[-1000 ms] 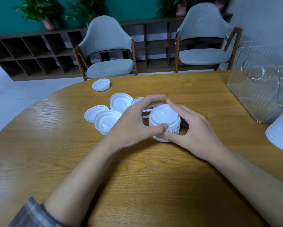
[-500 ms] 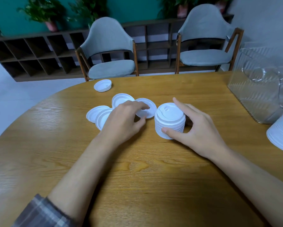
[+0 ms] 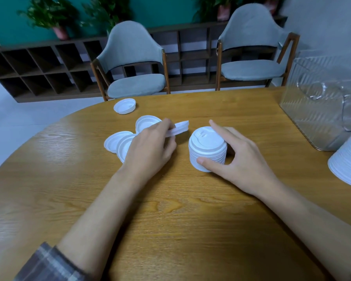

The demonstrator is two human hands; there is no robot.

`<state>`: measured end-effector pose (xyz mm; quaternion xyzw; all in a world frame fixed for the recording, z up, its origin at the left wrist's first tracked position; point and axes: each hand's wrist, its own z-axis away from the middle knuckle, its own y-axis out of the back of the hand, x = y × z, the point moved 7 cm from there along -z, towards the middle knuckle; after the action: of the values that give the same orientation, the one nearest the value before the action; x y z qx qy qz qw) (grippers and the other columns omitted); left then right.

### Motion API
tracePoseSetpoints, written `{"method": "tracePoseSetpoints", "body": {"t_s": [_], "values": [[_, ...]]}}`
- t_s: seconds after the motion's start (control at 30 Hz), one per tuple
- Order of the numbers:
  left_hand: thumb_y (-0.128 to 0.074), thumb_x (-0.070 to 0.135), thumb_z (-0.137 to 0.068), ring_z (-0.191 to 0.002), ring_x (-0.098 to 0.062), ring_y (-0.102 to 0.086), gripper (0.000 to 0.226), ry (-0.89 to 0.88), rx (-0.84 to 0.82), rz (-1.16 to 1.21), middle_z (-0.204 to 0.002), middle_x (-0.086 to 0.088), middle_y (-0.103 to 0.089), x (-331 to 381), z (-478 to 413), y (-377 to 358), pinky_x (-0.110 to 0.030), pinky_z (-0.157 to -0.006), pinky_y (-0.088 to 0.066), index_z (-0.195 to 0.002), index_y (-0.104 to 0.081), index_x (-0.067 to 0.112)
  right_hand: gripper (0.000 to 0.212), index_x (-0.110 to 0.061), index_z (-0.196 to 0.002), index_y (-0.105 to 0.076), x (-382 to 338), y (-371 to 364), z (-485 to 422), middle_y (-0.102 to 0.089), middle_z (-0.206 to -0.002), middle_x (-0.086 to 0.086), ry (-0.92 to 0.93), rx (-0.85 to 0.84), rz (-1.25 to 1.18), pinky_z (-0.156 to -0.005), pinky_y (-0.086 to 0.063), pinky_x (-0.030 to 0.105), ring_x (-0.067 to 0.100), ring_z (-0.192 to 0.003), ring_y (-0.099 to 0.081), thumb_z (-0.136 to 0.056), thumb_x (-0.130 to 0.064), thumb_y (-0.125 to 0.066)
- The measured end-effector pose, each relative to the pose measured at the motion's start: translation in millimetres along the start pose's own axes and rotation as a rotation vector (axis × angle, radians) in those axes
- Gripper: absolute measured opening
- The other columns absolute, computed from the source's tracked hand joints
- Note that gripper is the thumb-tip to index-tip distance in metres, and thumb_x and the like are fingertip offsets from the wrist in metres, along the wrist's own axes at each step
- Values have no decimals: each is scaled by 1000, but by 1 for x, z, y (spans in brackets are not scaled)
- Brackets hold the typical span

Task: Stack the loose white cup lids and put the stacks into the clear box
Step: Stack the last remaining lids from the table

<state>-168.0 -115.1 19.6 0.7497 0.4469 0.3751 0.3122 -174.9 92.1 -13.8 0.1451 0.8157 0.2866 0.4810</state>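
Left hand [image 3: 150, 147]: pinches one thin white plastic cup lid [image 3: 180, 127], tilted edge-on.
Right hand [image 3: 237, 157]: thumb and fingers curl round short white lid stack [image 3: 208, 147] on wooden table [image 3: 170, 220].
Clear ribbed box [image 3: 316, 110]: far right, apart.

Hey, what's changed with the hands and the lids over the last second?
The left hand let go of the stack, moved left to a loose lid, pinched it and lifted it off the table, tilted. The right hand kept holding the stack. The other loose lids and the clear box stayed put.
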Motion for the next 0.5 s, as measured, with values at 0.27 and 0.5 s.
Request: {"method": "tracePoseSetpoints", "body": {"t_s": [0.27,0.5], "values": [[-70,7,-94,-98,-10,-67,35,211,207,518,-108,11,-71,0,-2,19,-21,-77,-58,-127,-62,18,86,-27,-157,-45,-2,0,0,-52,-140,-23,-2,23,-14,-100,-26,-1,-14,-127,-44,-83,-48,-81],[-64,-6,-95,-100,-15,-73,54,479,27,1091,-128,-15,-63,2,0,6,-36,-83,-64,-137,-67,27,92,-36,-158,-39,-2,2,-1,-52,-131,-22,-28,48,-3,-102,-35,8,-6,-123,-49,-79,-57,-82]]}}
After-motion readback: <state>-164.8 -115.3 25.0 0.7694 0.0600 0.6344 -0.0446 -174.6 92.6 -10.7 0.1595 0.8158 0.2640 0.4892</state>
